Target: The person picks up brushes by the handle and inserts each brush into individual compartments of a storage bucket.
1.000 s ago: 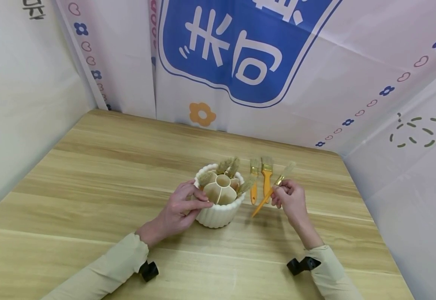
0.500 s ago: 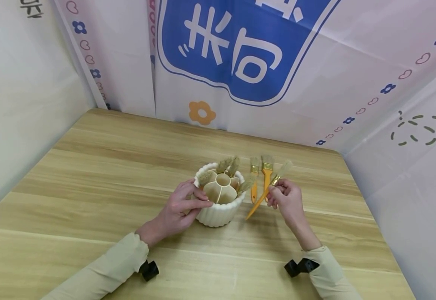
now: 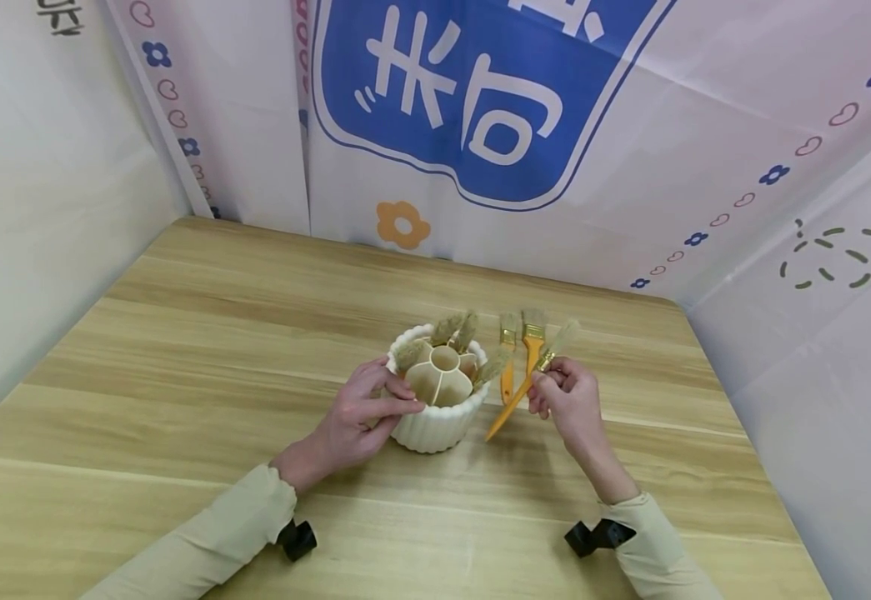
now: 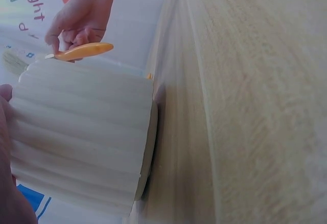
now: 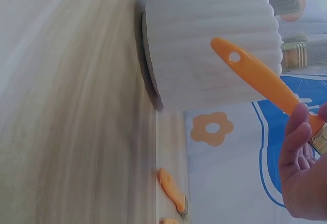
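A white ribbed brush holder (image 3: 431, 430) stands on the table, divided inside into several compartments around a round middle tube. My left hand (image 3: 351, 419) grips its left rim, fingertips at the edge. Several brushes (image 3: 448, 330) stand in the holder, bristles up, along its far and side compartments; the front compartments show no brush. To the right, my right hand (image 3: 572, 406) pinches a paintbrush (image 3: 508, 413) near its metal collar. This brush is tilted, bristles up and away, its orange handle (image 5: 258, 78) pointing down-left beside the holder and apart from it.
Two more orange-handled paintbrushes, a narrower brush (image 3: 508, 367) and a wider brush (image 3: 533, 335), lie on the wooden table (image 3: 255, 333) right of the holder. A printed curtain (image 3: 593, 242) rises behind the table's far edge, with pale sheets at both sides.
My right hand has moved slightly left with the paintbrush, so its handle end is closer to the holder. The left hand and the holder have stayed in place.
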`<state>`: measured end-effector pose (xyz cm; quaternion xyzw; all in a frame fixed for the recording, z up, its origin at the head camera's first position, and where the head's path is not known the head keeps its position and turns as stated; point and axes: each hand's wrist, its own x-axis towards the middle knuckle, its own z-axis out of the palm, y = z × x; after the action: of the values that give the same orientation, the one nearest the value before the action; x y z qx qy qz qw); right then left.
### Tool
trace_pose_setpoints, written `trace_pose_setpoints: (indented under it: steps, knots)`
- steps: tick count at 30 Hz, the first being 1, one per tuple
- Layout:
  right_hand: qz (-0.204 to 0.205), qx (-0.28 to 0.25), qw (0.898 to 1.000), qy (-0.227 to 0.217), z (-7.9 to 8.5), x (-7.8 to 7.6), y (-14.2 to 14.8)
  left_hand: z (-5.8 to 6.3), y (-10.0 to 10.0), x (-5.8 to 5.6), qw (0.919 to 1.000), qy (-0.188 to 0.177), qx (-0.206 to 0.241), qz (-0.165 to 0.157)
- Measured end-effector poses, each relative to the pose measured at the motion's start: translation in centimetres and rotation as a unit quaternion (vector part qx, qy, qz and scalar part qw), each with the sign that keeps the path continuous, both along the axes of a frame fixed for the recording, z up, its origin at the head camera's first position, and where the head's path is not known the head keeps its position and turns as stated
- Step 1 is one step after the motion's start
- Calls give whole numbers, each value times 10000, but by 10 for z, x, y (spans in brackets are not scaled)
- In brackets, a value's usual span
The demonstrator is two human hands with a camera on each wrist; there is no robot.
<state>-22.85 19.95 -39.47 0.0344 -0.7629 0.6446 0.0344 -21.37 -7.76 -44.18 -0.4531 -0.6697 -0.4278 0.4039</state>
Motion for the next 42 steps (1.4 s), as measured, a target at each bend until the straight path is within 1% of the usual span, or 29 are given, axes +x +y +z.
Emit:
trace_pose_setpoints:
  steps: [9, 17, 29, 42]
  knots:
    - [-12, -96, 9998, 165, 3, 3, -4, 0, 1, 0, 10000, 61, 23, -19]
    - [87, -124, 9995, 270, 7, 7, -6, 0, 0, 0, 9999, -25, 25, -106]
    - [234, -308, 9976, 569, 15, 11, -12, -1, 0, 0, 10000, -36, 25, -51]
    - [98, -309, 9964, 780, 26, 12, -16, -1, 1, 0, 9999, -54, 41, -76]
